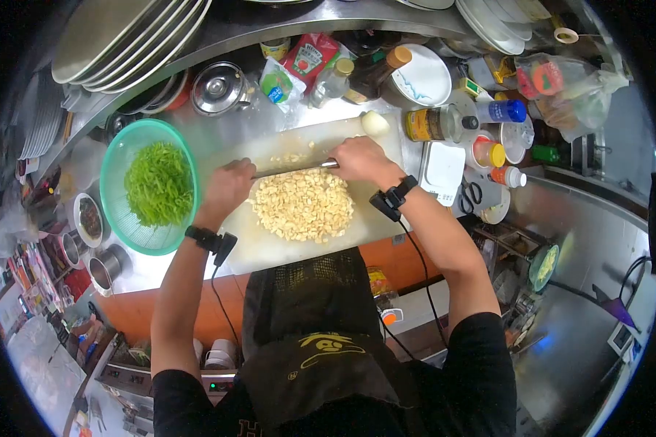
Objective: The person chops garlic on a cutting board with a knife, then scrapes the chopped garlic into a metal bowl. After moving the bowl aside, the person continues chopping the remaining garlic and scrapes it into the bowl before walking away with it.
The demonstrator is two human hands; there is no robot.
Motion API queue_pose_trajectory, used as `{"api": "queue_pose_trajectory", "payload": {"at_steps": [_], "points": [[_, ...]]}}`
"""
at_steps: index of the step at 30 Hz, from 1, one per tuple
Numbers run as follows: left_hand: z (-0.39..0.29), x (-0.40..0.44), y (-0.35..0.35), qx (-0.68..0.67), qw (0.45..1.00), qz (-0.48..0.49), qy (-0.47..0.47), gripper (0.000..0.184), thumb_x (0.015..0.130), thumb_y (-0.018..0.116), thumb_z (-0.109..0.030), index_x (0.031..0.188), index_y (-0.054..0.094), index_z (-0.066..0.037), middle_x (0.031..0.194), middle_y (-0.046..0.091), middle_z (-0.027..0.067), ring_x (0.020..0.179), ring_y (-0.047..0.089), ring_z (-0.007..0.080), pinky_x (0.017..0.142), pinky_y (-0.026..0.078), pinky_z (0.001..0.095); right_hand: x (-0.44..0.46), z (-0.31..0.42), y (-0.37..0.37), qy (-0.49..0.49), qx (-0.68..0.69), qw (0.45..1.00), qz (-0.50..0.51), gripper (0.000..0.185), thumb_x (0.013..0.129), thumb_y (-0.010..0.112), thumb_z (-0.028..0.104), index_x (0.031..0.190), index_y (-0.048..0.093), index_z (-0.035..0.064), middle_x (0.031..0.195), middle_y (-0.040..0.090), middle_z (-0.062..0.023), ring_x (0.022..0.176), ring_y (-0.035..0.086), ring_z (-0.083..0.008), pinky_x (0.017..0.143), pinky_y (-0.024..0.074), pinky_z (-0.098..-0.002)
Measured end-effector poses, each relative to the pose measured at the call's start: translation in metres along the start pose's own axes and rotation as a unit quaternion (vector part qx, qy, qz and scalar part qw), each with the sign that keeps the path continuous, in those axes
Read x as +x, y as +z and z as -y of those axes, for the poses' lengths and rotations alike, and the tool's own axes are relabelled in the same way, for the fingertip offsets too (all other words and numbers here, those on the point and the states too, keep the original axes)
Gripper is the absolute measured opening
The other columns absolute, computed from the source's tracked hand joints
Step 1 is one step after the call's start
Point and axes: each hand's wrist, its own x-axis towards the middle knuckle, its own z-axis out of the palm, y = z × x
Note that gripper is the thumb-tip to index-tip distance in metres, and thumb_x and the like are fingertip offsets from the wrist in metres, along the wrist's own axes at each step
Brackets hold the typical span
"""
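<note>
Fingers of the right hand (361, 158) curl closed round the right end of the knife (293, 171). Those of the left hand (231, 183) are drawn together, not spread, at the knife's left end; whether they pinch the blade or only rest there, I cannot tell.

The knife lies over the board (261, 252), along the far edge of the pale chopped pile (302, 207). Having a hand at each end probably keeps the long blade level and steady. The pile sits mid-board, perhaps so the blade can span it. The peeled bulb (375, 123) is at the board's far right corner, likely to be clear of the blade.

The knife's long axis runs side to side, its right end slightly farther from the body; the blade points left. Which way the edge faces is too small to tell. Left of the board, the colander (107, 171) holds greens (159, 184).
</note>
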Motion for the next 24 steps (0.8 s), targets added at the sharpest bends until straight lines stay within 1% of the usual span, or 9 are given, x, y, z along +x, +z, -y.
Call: {"api": "queue_pose_trajectory", "payload": {"at_steps": [5, 7, 10, 14, 17, 20, 22, 23, 24], "points": [[-0.003, -0.003, 0.000, 0.001, 1.000, 0.005, 0.009, 0.018, 0.091, 0.074, -0.026, 0.095, 0.066, -0.011, 0.099, 0.068, 0.0049, 0.094, 0.072, 0.0246, 0.081, 0.059, 0.0403, 0.000, 0.003, 0.009, 0.010, 0.006, 1.000, 0.005, 0.027, 0.089, 0.073, 0.038, 0.099, 0.082, 0.0147, 0.093, 0.079, -0.0132, 0.091, 0.075, -0.0356, 0.081, 0.0594, -0.0485], [0.001, 0.007, -0.008, -0.028, 0.999, -0.029, 0.007, 0.018, 0.092, 0.073, -0.026, 0.097, 0.066, -0.011, 0.102, 0.070, 0.0060, 0.096, 0.072, 0.0258, 0.082, 0.059, 0.0411, -0.005, 0.004, -0.016, 0.021, 0.007, 1.000, 0.000, 0.026, 0.088, 0.073, 0.036, 0.099, 0.083, 0.0148, 0.094, 0.079, -0.0137, 0.091, 0.075, -0.0355, 0.081, 0.0594, -0.0484], [0.009, 0.030, -0.020, -0.010, 0.999, -0.040, -0.010, 0.019, 0.092, 0.073, -0.027, 0.099, 0.067, -0.010, 0.103, 0.071, 0.0077, 0.099, 0.072, 0.0273, 0.082, 0.059, 0.0424, -0.006, -0.003, -0.039, 0.041, 0.012, 0.999, -0.018, 0.027, 0.086, 0.075, 0.034, 0.096, 0.082, 0.0109, 0.093, 0.079, -0.0157, 0.094, 0.076, -0.0362, 0.085, 0.0600, -0.0481], [0.018, 0.055, -0.009, -0.025, 0.999, 0.016, -0.024, 0.022, 0.095, 0.072, -0.030, 0.099, 0.068, -0.009, 0.102, 0.072, 0.0092, 0.095, 0.073, 0.0300, 0.080, 0.059, 0.0441, 0.019, -0.028, -0.018, 0.019, 0.017, 0.999, -0.042, 0.025, 0.084, 0.074, 0.032, 0.094, 0.082, 0.0101, 0.093, 0.078, -0.0168, 0.092, 0.076, -0.0375, 0.083, 0.0598, -0.0498], [0.018, 0.053, -0.003, -0.052, 0.999, 0.008, -0.011, 0.031, 0.098, 0.071, -0.036, 0.093, 0.065, -0.006, 0.099, 0.071, 0.0137, 0.094, 0.072, 0.0352, 0.080, 0.058, 0.0464, 0.021, -0.030, -0.010, 0.022, 0.006, 0.998, -0.051, 0.025, 0.083, 0.075, 0.032, 0.093, 0.082, 0.0102, 0.092, 0.078, -0.0153, 0.090, 0.076, -0.0380, 0.082, 0.0600, -0.0499], [0.007, 0.046, -0.015, -0.016, 0.998, 0.065, -0.003, 0.033, 0.100, 0.070, -0.036, 0.093, 0.066, -0.005, 0.100, 0.071, 0.0152, 0.093, 0.072, 0.0374, 0.081, 0.057, 0.0477, 0.008, -0.027, -0.008, 0.005, -0.008, 0.999, -0.043, 0.025, 0.084, 0.077, 0.035, 0.092, 0.080, 0.0109, 0.088, 0.078, -0.0129, 0.087, 0.076, -0.0370, 0.080, 0.0602, -0.0497], [-0.007, 0.056, -0.065, -0.051, 0.988, 0.144, 0.022, 0.027, 0.100, 0.070, -0.033, 0.099, 0.068, -0.005, 0.097, 0.071, 0.0152, 0.093, 0.072, 0.0367, 0.081, 0.058, 0.0474, -0.016, -0.019, -0.004, -0.005, -0.017, 0.999, -0.050, 0.028, 0.087, 0.078, 0.040, 0.089, 0.079, 0.0121, 0.085, 0.077, -0.0122, 0.084, 0.076, -0.0355, 0.077, 0.0600, -0.0497], [-0.018, 0.059, -0.080, -0.072, 0.979, 0.187, 0.033, 0.025, 0.101, 0.070, -0.031, 0.102, 0.069, -0.006, 0.095, 0.071, 0.0152, 0.093, 0.072, 0.0364, 0.081, 0.058, 0.0473, -0.038, -0.007, -0.011, 0.013, -0.015, 0.998, -0.066, 0.028, 0.090, 0.077, 0.043, 0.089, 0.079, 0.0148, 0.079, 0.076, -0.0113, 0.078, 0.076, -0.0337, 0.072, 0.0595, -0.0486], [-0.023, 0.068, -0.072, -0.142, 0.982, 0.121, 0.035, 0.025, 0.100, 0.071, -0.030, 0.104, 0.069, -0.005, 0.096, 0.071, 0.0170, 0.094, 0.072, 0.0376, 0.082, 0.058, 0.0486, -0.053, -0.001, -0.003, 0.030, -0.008, 0.998, -0.060, 0.029, 0.091, 0.077, 0.043, 0.090, 0.079, 0.0147, 0.077, 0.075, -0.0108, 0.076, 0.075, -0.0334, 0.070, 0.0593, -0.0484]]}}
